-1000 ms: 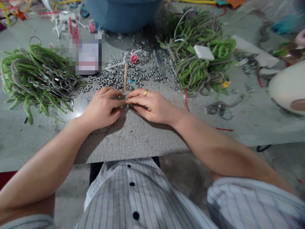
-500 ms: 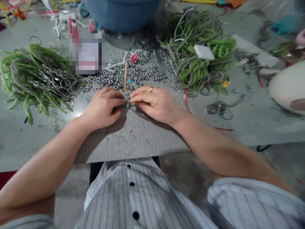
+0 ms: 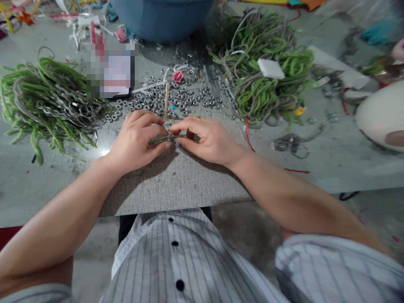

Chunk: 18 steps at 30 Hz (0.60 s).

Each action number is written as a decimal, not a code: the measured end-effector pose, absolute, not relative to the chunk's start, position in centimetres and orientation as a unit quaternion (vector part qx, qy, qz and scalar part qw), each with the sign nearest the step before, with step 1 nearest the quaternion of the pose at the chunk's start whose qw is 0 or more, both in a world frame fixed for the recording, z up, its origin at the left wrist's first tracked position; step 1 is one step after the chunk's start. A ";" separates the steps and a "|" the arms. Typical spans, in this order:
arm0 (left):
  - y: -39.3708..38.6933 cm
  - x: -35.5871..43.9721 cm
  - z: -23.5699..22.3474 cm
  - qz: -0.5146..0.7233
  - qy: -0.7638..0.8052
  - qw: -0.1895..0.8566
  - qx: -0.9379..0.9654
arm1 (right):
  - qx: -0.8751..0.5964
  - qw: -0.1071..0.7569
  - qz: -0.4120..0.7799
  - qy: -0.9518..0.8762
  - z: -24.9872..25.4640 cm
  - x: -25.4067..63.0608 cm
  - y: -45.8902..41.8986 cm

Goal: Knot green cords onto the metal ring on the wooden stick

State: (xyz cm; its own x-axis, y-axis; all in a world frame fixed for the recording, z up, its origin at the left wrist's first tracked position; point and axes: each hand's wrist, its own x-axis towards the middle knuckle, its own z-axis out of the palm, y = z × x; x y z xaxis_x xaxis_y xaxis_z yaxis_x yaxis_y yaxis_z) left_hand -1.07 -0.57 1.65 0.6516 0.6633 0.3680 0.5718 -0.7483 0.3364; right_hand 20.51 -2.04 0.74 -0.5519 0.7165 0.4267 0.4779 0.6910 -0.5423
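Tabletop (image 3: pixel 176 185), grey and finely textured, spans the upper part of the frame, its near edge crossing below the middle, with a pale, stained floor (image 3: pixel 243 252) beneath. A striped shirt with 3 visible dark buttons fills the lower middle. At top centre stands a blue basin (image 3: pixel 162 21); below it small metal rings (image 3: pixel 142 101) lie scattered, with a pink rose (image 3: pixel 178 76) and a thin upright stick (image 3: pixel 166 99) among them. 2 heaps of green and grey cords flank these: a left heap (image 3: pixel 34 101) at upper left, and a right heap (image 3: pixel 268 46) at upper right, topped by a white block (image 3: pixel 270 68).

Just left of centre, the left hand (image 3: pixel 134 139) has its thumb and index finger slightly parted, holding a thin greenish cord (image 3: pixel 159 139). The right hand (image 3: pixel 210 141), just right of centre, pinches its other side, thumb and index a little apart.

Compared with 0.5 s ago, the left thumb reaches farther right, the right thumb and index have spread wider, and more cord shows between them; both heaps remain in place.
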 end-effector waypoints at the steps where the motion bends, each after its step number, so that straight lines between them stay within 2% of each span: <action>1: -0.6 -1.0 1.6 0.241 0.340 0.097 0.904 | -0.344 0.319 0.188 -0.863 0.8 20.5 -2.1; 9: -0.6 -0.9 1.2 0.261 0.315 0.098 0.907 | -0.332 0.279 0.214 -0.876 0.8 20.4 -2.3; 18: -0.4 -0.9 0.5 0.306 0.279 0.054 0.909 | -0.318 0.301 0.247 -0.864 0.4 20.4 -2.3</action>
